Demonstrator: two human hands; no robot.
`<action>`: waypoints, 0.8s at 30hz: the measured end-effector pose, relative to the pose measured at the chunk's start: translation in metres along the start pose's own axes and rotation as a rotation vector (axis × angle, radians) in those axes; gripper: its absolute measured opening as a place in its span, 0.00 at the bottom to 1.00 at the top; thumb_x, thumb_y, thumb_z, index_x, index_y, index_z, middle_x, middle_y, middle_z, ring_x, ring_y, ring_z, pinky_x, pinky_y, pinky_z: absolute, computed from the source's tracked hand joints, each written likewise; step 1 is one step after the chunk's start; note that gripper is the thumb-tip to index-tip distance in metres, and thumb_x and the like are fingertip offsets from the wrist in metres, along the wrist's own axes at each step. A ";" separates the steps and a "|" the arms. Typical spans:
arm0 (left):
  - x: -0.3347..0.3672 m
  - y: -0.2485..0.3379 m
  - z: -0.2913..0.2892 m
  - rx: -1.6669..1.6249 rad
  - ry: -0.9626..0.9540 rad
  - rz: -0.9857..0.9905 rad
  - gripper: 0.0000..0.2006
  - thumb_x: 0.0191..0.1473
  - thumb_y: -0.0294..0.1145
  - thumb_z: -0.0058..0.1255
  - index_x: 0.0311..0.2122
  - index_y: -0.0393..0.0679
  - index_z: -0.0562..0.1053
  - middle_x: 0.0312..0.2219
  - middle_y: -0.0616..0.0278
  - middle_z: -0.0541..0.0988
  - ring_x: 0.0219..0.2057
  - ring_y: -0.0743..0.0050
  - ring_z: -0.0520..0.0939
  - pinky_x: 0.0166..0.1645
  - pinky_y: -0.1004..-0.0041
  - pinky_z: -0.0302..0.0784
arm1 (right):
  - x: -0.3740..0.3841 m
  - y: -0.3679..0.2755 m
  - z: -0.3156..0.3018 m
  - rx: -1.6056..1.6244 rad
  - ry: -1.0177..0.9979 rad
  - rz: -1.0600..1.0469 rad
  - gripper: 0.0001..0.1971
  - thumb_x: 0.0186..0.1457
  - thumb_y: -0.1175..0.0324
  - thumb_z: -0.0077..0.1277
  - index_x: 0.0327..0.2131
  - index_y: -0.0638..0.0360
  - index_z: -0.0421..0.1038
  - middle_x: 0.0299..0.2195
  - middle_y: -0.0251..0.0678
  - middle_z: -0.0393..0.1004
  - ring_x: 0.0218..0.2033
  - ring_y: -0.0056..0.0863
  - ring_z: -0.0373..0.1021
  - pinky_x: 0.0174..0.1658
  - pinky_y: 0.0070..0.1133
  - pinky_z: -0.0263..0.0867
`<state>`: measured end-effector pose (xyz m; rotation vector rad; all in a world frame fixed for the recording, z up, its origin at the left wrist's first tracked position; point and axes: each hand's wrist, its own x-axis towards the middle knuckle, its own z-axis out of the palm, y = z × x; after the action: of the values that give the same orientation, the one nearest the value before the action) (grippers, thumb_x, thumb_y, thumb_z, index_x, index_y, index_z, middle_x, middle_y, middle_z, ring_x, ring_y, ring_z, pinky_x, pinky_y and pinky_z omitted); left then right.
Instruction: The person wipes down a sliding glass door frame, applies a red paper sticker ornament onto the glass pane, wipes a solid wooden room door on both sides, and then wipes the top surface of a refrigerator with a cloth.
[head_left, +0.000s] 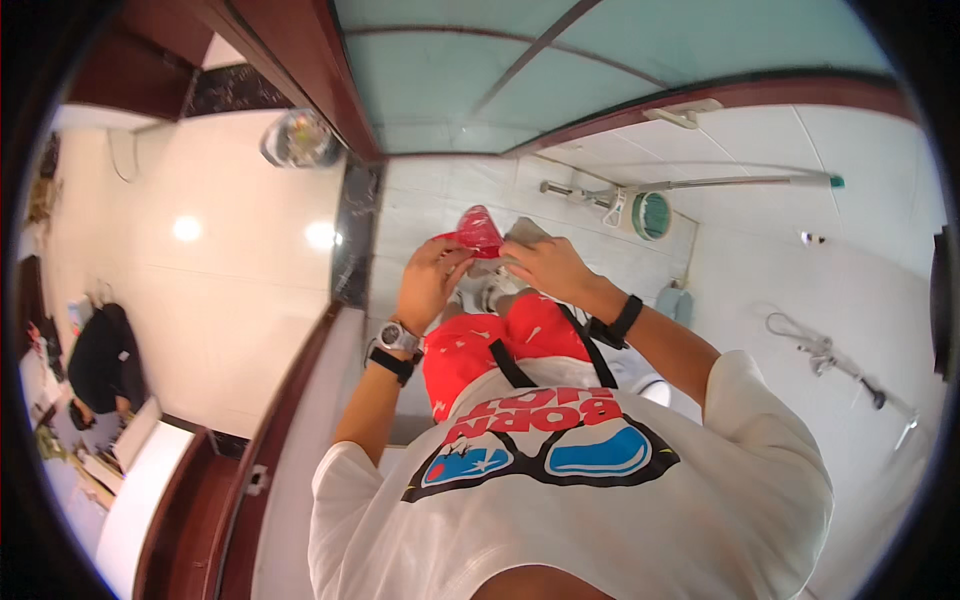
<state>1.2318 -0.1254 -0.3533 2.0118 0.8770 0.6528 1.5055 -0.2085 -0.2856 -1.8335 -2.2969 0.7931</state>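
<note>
Plastic (479, 229), maybe, red, glossy, pinched in left hand (430, 274); right hand (552, 269) pinches grey cloth (527, 231)
Likely light, slippery, kinda floppy; I'd grab the edges.

Red capital lettering (537, 415) spans the white T-shirt (600, 530).

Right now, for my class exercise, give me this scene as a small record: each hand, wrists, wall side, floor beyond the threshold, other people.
Left hand: holds a red item, exact kind unclear
Right hand: holds a grey cloth-like piece, close beside the red item
Wrists: silver watch on the left, black band on the right
Wall side: long pole, white-and-green bucket
Floor beyond threshold: see-through bundle
Other people: one person in dark clothing, far left
</note>
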 end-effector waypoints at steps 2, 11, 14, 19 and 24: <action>0.007 0.046 -0.025 0.039 0.036 0.039 0.08 0.62 0.30 0.70 0.45 0.43 0.89 0.44 0.57 0.88 0.47 0.50 0.88 0.53 0.55 0.85 | -0.025 -0.026 -0.033 -0.067 0.091 -0.046 0.15 0.68 0.57 0.63 0.53 0.46 0.74 0.32 0.39 0.85 0.32 0.49 0.84 0.36 0.41 0.80; 0.032 0.154 -0.071 0.032 -0.028 0.180 0.08 0.70 0.32 0.63 0.49 0.41 0.82 0.41 0.51 0.89 0.42 0.43 0.90 0.48 0.55 0.86 | -0.088 -0.072 -0.073 0.018 0.427 0.138 0.18 0.69 0.56 0.63 0.57 0.46 0.72 0.27 0.42 0.84 0.31 0.49 0.84 0.35 0.43 0.79; 0.044 0.170 -0.065 -0.046 0.006 0.034 0.08 0.71 0.32 0.62 0.49 0.40 0.82 0.38 0.49 0.89 0.40 0.39 0.90 0.47 0.55 0.87 | -0.102 -0.063 -0.097 0.101 0.447 0.277 0.19 0.71 0.56 0.62 0.60 0.45 0.71 0.24 0.44 0.83 0.31 0.51 0.84 0.35 0.43 0.79; 0.071 0.195 -0.081 -0.346 -0.013 -0.174 0.09 0.78 0.34 0.56 0.48 0.38 0.79 0.30 0.71 0.78 0.31 0.87 0.70 0.36 0.76 0.68 | -0.117 -0.049 -0.125 0.307 0.789 0.358 0.19 0.71 0.61 0.63 0.60 0.51 0.72 0.33 0.50 0.85 0.34 0.52 0.84 0.35 0.40 0.77; 0.096 0.222 -0.096 -0.595 -0.018 -0.168 0.09 0.80 0.34 0.52 0.49 0.40 0.79 0.34 0.79 0.75 0.35 0.90 0.69 0.40 0.80 0.65 | -0.099 -0.066 -0.172 0.598 0.968 0.374 0.16 0.73 0.64 0.64 0.57 0.58 0.73 0.32 0.43 0.81 0.31 0.33 0.78 0.36 0.28 0.71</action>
<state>1.3001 -0.0968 -0.1035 1.3947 0.7238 0.6996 1.5409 -0.2530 -0.0846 -1.7708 -1.0155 0.3900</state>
